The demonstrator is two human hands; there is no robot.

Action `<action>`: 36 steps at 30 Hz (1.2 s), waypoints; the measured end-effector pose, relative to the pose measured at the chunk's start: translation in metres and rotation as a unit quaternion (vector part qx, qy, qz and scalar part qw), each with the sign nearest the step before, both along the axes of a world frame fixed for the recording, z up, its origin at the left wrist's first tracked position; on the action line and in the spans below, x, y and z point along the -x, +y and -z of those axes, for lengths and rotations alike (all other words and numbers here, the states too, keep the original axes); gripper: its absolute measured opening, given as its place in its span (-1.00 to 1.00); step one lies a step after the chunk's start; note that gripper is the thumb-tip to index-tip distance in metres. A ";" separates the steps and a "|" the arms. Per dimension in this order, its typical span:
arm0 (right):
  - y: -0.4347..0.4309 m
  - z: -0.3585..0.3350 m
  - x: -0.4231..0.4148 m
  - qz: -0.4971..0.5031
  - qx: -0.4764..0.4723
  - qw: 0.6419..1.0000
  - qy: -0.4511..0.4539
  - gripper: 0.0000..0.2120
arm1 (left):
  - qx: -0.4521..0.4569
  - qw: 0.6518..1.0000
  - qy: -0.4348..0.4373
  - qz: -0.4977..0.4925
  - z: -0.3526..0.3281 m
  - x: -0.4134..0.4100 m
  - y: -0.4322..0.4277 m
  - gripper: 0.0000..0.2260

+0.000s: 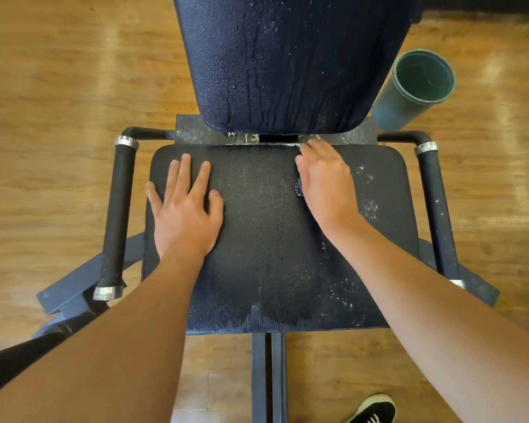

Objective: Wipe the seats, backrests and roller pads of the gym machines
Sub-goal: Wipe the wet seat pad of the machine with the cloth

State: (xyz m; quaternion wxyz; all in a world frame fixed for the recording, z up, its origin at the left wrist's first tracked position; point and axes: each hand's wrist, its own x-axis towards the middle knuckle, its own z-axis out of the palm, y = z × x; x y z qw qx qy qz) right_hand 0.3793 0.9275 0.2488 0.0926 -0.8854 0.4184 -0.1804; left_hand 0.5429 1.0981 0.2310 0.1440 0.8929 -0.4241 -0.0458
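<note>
Head view: the black seat (266, 239) lies under both hands, white specks on its right side; the left hand (184, 209) rests flat on its left part, fingers spread; the right hand (324, 184), fingers together, presses a dark cloth (299, 188) near the seat's rear edge; the streaked backrest (287, 56) rises behind.

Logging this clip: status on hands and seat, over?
Left hand flat on seat. Right hand pressing something dark at rear edge. Backrest streaked wet. Nothing blocking.
</note>
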 end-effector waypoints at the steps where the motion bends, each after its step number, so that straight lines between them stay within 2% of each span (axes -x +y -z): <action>1: -0.001 0.001 0.000 -0.004 0.000 1.000 0.003 -0.85 | 0.000 1.000 -0.001 0.000 0.000 0.000 0.000 -0.51; 5: -0.003 0.004 0.005 -0.026 -0.007 0.999 0.026 -0.77 | -0.003 1.000 -0.001 0.000 -0.001 0.001 0.000 -0.49; 17: 0.012 0.012 0.023 -0.105 0.009 0.991 0.082 -0.68 | -0.006 1.000 -0.005 0.000 0.000 -0.001 0.000 -0.49; 25: 0.013 0.007 0.013 -0.058 0.042 0.997 0.032 -0.82 | -0.012 1.000 0.001 0.001 0.000 0.000 -0.001 -0.52; 31: 0.049 0.008 0.047 -0.093 0.018 0.993 0.064 -0.76 | 0.000 1.000 0.000 0.002 -0.001 0.000 0.000 -0.53; 36: 0.041 0.011 0.031 -0.077 0.036 0.993 0.079 -0.78 | -0.002 1.000 0.001 0.000 -0.001 0.000 0.000 -0.53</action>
